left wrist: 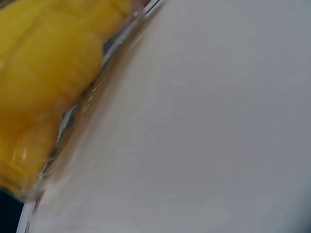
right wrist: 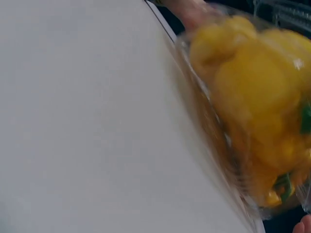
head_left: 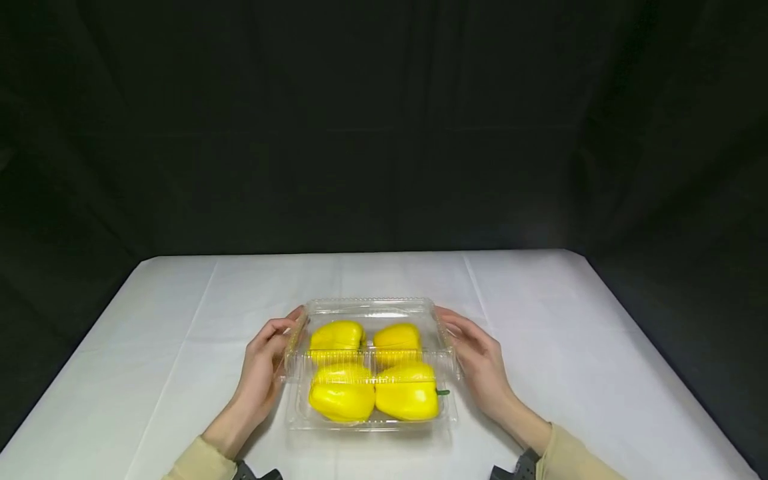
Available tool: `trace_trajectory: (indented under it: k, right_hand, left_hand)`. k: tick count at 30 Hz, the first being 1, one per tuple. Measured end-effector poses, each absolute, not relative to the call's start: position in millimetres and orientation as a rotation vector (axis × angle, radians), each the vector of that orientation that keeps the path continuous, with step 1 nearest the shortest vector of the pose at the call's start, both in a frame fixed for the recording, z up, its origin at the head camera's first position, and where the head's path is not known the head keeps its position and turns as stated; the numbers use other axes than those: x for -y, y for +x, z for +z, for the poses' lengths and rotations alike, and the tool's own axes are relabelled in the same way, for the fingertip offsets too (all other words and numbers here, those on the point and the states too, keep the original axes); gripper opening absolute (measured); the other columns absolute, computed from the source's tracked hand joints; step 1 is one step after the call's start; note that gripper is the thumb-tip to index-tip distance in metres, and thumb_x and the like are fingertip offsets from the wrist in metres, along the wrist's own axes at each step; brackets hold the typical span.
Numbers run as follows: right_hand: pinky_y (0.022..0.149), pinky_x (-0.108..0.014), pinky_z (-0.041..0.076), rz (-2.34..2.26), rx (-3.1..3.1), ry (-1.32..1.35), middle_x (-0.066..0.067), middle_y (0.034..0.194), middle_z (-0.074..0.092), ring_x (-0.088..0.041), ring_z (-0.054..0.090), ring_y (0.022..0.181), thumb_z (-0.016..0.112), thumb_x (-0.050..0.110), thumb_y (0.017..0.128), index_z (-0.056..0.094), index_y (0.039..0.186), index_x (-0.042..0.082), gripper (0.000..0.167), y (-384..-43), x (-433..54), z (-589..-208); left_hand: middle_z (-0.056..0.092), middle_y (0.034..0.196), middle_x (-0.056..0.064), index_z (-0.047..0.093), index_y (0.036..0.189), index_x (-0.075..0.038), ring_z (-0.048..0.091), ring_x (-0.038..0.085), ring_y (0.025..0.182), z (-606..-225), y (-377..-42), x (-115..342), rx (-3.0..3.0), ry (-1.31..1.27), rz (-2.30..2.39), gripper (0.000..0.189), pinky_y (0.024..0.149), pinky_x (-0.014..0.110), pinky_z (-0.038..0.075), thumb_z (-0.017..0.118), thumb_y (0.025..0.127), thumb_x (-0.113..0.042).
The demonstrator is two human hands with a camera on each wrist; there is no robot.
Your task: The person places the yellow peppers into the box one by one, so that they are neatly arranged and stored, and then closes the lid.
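Note:
A clear plastic clamshell container [head_left: 300, 421] holds several yellow bell peppers [head_left: 342, 395], set in two rows. Its clear lid [head_left: 368, 307] stands partly raised, the ridged near edge crossing above the middle of the peppers. My left hand [head_left: 262, 367] grips the container's left side toward the back, fingers bent along the edge. On the opposite side my right hand [head_left: 480, 363] holds the right edge, its fingertips partly hidden by the plastic. A green stem shows on the near right pepper. Both wrist views show the container and peppers [right wrist: 257, 92] blurred.
A white cloth covers the table [head_left: 168, 320], with fold lines running away from me. Black curtains [head_left: 384, 133] hang behind and at both sides. Dark wrist devices [head_left: 517, 467] sit at the cuffs of beige sleeves [head_left: 573, 457].

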State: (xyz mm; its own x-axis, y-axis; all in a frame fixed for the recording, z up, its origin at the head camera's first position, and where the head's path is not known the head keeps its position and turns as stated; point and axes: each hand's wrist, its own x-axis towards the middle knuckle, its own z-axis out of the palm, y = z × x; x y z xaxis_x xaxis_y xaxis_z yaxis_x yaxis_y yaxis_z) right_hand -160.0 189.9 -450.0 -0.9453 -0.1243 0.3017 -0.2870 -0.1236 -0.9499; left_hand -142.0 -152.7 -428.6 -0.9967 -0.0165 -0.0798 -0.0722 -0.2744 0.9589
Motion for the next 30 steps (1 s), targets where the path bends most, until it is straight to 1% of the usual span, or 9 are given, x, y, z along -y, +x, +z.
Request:
trace_trajectory:
  k: [3, 7, 11, 15, 19, 23, 25, 28, 30]
  right_hand:
    - [0.113, -0.028, 0.039, 2.292, 1.924, 0.570, -0.014, 0.149, 0.049, -0.020, 0.047, 0.138, 0.044, -0.001, 0.102, 0.049, 0.133, -0.015, 0.035, -149, -191, -450]
    - [0.117, -0.030, 0.033, 2.333, 1.873, 0.640, -0.022, 0.154, 0.040, -0.026, 0.037, 0.145, 0.036, -0.003, 0.102, 0.045, 0.133, -0.020, 0.037, -133, -193, -449]
    - [0.116, -0.027, 0.033, 2.325, 1.941, 0.605, -0.024, 0.157, 0.032, -0.025, 0.032, 0.147, 0.035, 0.001, 0.103, 0.046, 0.135, -0.017, 0.039, -117, -193, -446]
    - [0.115, -0.022, 0.032, 2.303, 2.029, 0.612, -0.024, 0.159, 0.024, -0.022, 0.030, 0.148, 0.035, 0.001, 0.103, 0.044, 0.140, -0.012, 0.040, -100, -193, -442]
    - [0.114, -0.018, 0.031, 2.290, 2.086, 0.669, -0.019, 0.160, 0.023, -0.016, 0.031, 0.147, 0.037, 0.000, 0.102, 0.040, 0.147, -0.007, 0.045, -86, -196, -442]
    - [0.113, -0.017, 0.031, 2.251, 2.141, 0.673, -0.015, 0.159, 0.027, -0.014, 0.034, 0.144, 0.041, -0.002, 0.100, 0.036, 0.151, -0.002, 0.051, -74, -196, -443]
    - [0.112, -0.016, 0.033, 2.224, 2.176, 0.617, -0.015, 0.155, 0.031, -0.013, 0.038, 0.141, 0.045, -0.003, 0.099, 0.038, 0.150, 0.000, 0.052, -70, -194, -442]
    - [0.109, -0.016, 0.036, 2.158, 2.242, 0.508, -0.014, 0.148, 0.039, -0.014, 0.043, 0.136, 0.050, -0.002, 0.098, 0.045, 0.147, 0.003, 0.051, -67, -192, -440]
    - [0.107, -0.016, 0.038, 2.101, 2.286, 0.463, -0.013, 0.143, 0.044, -0.015, 0.046, 0.130, 0.052, -0.002, 0.097, 0.047, 0.146, 0.004, 0.050, -66, -192, -439]
  left_hand:
    - [0.042, 0.156, 0.001, 0.061, 0.107, -0.015, 0.035, 0.020, 0.146, -427, -132, 152, -1.816, -0.099, 2.490, 0.019, 0.119, 0.028, 0.029, 0.043, 0.103, -0.015]
    - [0.038, 0.159, 0.005, 0.060, 0.110, -0.014, 0.028, 0.022, 0.149, -426, -118, 151, -1.811, -0.069, 2.491, 0.017, 0.124, 0.043, 0.015, 0.045, 0.103, -0.016]
    - [0.036, 0.158, 0.004, 0.055, 0.121, -0.009, 0.030, 0.024, 0.146, -424, -104, 150, -1.840, -0.070, 2.450, 0.023, 0.121, 0.043, 0.021, 0.047, 0.101, -0.014]
    - [0.036, 0.156, 0.001, 0.046, 0.136, -0.007, 0.040, 0.018, 0.139, -423, -91, 151, -1.882, -0.061, 2.371, 0.040, 0.111, 0.028, 0.036, 0.047, 0.096, -0.008]
    - [0.034, 0.156, 0.007, 0.037, 0.144, -0.005, 0.047, 0.011, 0.135, -423, -78, 153, -1.836, -0.001, 2.377, 0.057, 0.103, 0.021, 0.045, 0.047, 0.088, 0.002]
    - [0.034, 0.156, 0.013, 0.036, 0.148, -0.004, 0.043, 0.013, 0.138, -426, -72, 151, -1.839, -0.009, 2.384, 0.071, 0.102, 0.015, 0.043, 0.049, 0.080, 0.012]
    - [0.033, 0.157, 0.014, 0.035, 0.149, -0.005, 0.035, 0.019, 0.143, -427, -70, 151, -1.860, -0.008, 2.365, 0.075, 0.102, 0.012, 0.040, 0.049, 0.078, 0.013]
    - [0.031, 0.158, 0.013, 0.035, 0.150, -0.007, 0.026, 0.027, 0.147, -426, -67, 150, -1.862, 0.000, 2.349, 0.075, 0.103, 0.010, 0.038, 0.051, 0.079, 0.011]
    - [0.032, 0.158, 0.013, 0.035, 0.150, -0.008, 0.029, 0.024, 0.146, -426, -66, 150, -1.855, -0.007, 2.353, 0.074, 0.103, 0.011, 0.038, 0.053, 0.080, 0.010]
